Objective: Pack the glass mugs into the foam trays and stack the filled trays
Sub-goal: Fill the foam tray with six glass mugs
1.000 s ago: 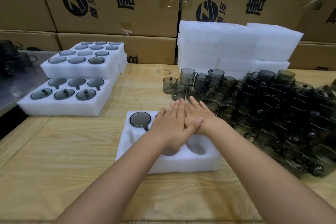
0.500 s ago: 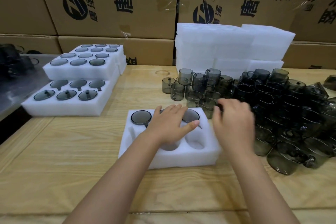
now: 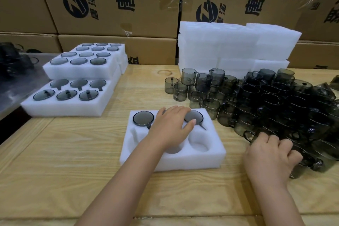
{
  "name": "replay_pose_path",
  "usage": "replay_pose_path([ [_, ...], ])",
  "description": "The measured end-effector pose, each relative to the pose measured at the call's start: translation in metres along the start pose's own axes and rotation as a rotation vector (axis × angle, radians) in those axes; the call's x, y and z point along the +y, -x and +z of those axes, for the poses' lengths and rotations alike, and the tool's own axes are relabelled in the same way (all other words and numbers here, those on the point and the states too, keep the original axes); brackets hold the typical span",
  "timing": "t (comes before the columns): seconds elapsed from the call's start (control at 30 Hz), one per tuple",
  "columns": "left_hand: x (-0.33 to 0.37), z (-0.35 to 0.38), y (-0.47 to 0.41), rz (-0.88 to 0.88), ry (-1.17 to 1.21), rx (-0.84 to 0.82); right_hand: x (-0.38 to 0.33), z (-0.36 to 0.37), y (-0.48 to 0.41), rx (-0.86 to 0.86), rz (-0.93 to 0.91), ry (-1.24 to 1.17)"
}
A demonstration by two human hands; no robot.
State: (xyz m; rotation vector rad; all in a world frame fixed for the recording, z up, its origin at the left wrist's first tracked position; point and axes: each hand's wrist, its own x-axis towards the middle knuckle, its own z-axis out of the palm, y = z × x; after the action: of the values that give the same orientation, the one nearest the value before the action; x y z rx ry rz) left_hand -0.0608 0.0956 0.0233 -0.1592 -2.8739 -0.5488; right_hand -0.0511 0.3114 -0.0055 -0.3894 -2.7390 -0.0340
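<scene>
A white foam tray (image 3: pixel 183 163) lies on the wooden table in front of me. A smoky glass mug (image 3: pixel 143 118) sits in its far-left pocket and another mug (image 3: pixel 195 115) in its far-right pocket; the near pockets are hollow. My left hand (image 3: pixel 171 126) rests flat on the tray's far middle, fingers spread, covering that pocket. My right hand (image 3: pixel 269 152) reaches into the heap of loose glass mugs (image 3: pixel 275 101) at the right, fingers curled around a mug (image 3: pixel 256 135) at the heap's near edge; the grip is partly hidden.
Filled foam trays (image 3: pixel 69 104) stand stacked at the left. A pile of empty foam trays (image 3: pixel 234 46) stands at the back behind the mugs. Printed cardboard boxes (image 3: pixel 113 5) wall off the rear. A grey metal surface (image 3: pixel 11 86) adjoins the table's left edge.
My right hand left the tray, where it lay over the left hand, and swung right and nearer into the mug heap. The left hand stayed on the tray.
</scene>
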Motion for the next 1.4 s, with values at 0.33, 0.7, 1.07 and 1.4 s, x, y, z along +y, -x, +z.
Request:
replay_pose_path([
  [0.33,-0.006,-0.008,0.01,-0.231,0.601,0.571,-0.004,0.002,0.004,0.071,-0.171,-0.504],
  [0.7,-0.07,-0.063,0.036,-0.335,1.071,1.134,-0.036,-0.03,0.007,-0.068,-0.413,-1.553],
  [1.07,-0.096,-0.019,0.028,-0.319,1.154,0.339,-0.063,-0.034,0.006,-0.081,-0.727,-0.788],
  [1.4,-0.099,-0.016,0.027,-0.325,1.245,0.357,-0.073,-0.038,0.017,-0.095,-0.71,-0.297],
])
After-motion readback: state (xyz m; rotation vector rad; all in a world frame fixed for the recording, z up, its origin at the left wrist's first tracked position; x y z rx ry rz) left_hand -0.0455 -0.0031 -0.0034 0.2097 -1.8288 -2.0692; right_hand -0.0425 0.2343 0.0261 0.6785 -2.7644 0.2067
